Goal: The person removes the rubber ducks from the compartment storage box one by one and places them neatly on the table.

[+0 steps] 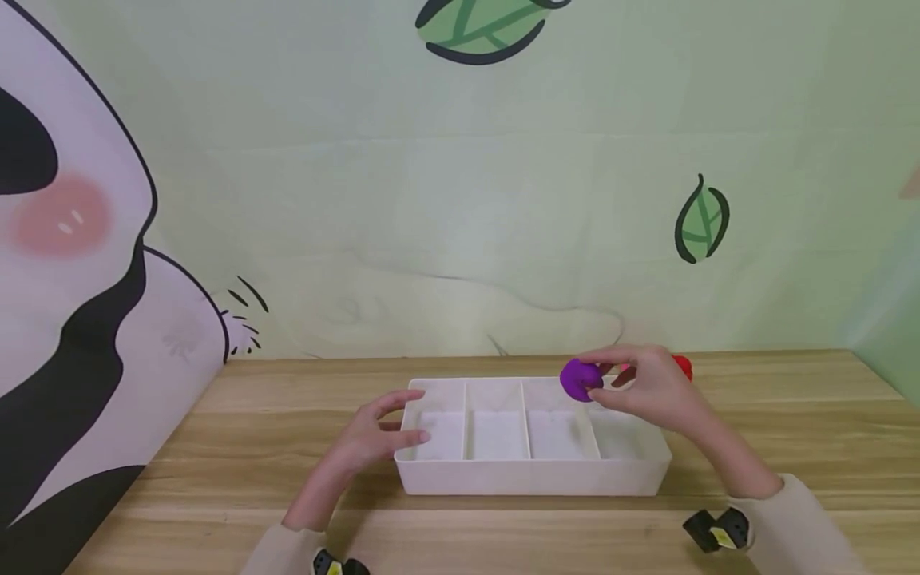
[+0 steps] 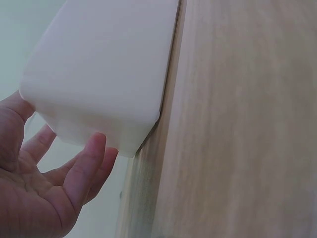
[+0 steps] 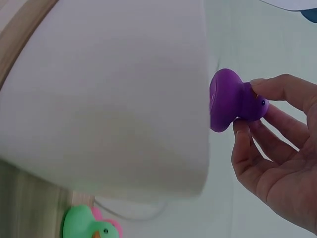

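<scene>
A white divided box (image 1: 533,477) with several compartments in a row lies on the wooden table. My right hand (image 1: 650,387) pinches a purple rubber duck (image 1: 578,380) by its head between thumb and fingers, above the back rim toward the right. In the right wrist view, the purple duck (image 3: 227,101) has its base toward the box, past the rim. My left hand (image 1: 366,431) holds the box's left end, with two fingertips over the rim. The left wrist view has its other fingers (image 2: 84,171) curled against the end wall.
Behind my right hand, a red object (image 1: 683,366) shows at the table's back right, partly hidden. The right wrist view shows a green toy duck (image 3: 79,223) beside something pink. A printed backdrop (image 1: 460,208) stands along the table's back edge.
</scene>
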The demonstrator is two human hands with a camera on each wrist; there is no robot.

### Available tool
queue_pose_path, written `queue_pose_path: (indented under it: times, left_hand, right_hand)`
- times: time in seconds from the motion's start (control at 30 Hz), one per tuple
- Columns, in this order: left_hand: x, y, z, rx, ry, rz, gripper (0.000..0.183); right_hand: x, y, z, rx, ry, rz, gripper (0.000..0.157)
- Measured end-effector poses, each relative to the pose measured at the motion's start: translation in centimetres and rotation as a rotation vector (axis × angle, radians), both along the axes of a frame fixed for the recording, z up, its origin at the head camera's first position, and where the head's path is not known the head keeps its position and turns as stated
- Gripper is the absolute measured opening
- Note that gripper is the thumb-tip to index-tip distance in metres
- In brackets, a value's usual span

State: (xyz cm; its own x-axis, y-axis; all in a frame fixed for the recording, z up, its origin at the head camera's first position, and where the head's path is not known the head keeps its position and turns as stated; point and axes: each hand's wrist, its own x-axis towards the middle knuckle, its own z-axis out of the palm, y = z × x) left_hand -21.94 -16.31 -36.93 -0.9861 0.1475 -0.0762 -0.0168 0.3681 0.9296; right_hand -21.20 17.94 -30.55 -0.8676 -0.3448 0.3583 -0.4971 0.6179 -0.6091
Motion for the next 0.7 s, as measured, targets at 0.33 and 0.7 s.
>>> queue_pose_path:
  times: [0.33, 0.7]
  left_hand:
    - [0.0, -0.1, -0.1, -0.009, 0.008, 0.001, 0.057]
    - [-0.1, 0.0, 0.0, -0.003, -0.001, 0.001, 0.056]
  right_hand:
    - [0.0, 3.0, 0.1, 0.028, 0.05, -0.046, 0.036]
    - [0.0, 6.3, -0.1, 0.038, -0.017, -0.103, 0.039]
